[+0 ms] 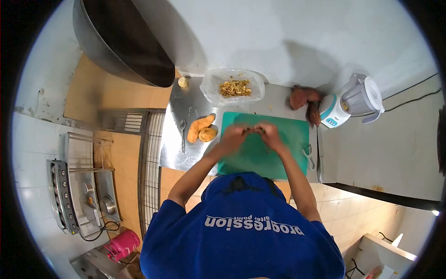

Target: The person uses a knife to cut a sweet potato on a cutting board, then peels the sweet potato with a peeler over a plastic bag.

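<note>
Over the green cutting board [288, 162], my left hand [234, 136] and my right hand [269, 133] meet with fingers pinched together. Something small and dark shows between the fingertips, too blurred to name. Beyond the board, a clear plastic bag [211, 93] holds chopped brownish-yellow pieces [235, 88]. Left of the board lie peeled orange-yellow tubers [200, 127] and a smaller round piece [207, 134]. A spoon or peeler-like utensil [183, 135] rests farther left on the metal counter.
White-handled scissors [309, 157] and a knife [320, 162] lie right of the board. Reddish-brown unpeeled tubers [302, 97] sit near a blender [337, 111]. A large dark pan [125, 42] hangs at upper left; a pink gas cylinder [124, 245] stands lower left.
</note>
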Demonstrator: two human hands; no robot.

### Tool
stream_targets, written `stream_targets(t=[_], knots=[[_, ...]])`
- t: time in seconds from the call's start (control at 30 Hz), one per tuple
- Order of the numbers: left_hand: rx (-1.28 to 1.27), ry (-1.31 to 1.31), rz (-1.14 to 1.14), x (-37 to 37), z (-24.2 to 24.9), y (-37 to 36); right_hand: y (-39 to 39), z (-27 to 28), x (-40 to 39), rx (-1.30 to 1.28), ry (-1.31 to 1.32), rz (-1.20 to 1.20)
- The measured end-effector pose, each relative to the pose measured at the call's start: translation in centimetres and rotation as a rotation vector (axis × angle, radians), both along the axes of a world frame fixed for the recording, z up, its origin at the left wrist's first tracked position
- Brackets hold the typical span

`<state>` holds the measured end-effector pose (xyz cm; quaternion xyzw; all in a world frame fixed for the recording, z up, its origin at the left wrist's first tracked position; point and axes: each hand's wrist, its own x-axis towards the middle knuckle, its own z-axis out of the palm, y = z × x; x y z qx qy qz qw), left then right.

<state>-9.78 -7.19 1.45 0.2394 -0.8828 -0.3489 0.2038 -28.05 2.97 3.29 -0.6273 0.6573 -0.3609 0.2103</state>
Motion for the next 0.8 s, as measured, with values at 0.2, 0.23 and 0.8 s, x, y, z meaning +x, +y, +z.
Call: stream_targets(t=[0.2, 0.23, 0.8], knots=[[-0.054, 0.193, 0.217, -2.0, 9.2, -8.4, -9.8, 7.8, 0.3, -0.262, -0.078, -0.13], [-0.071, 0.202, 0.22, -2.3, 9.5, -9.3, -10.8, 8.5, 0.3, -0.281, -0.074, -0.15], [0.141, 0.052, 0.354, -0.2, 0.3, -3.7, -1.6, -0.2, 1.1, 0.039, -0.09, -0.391]])
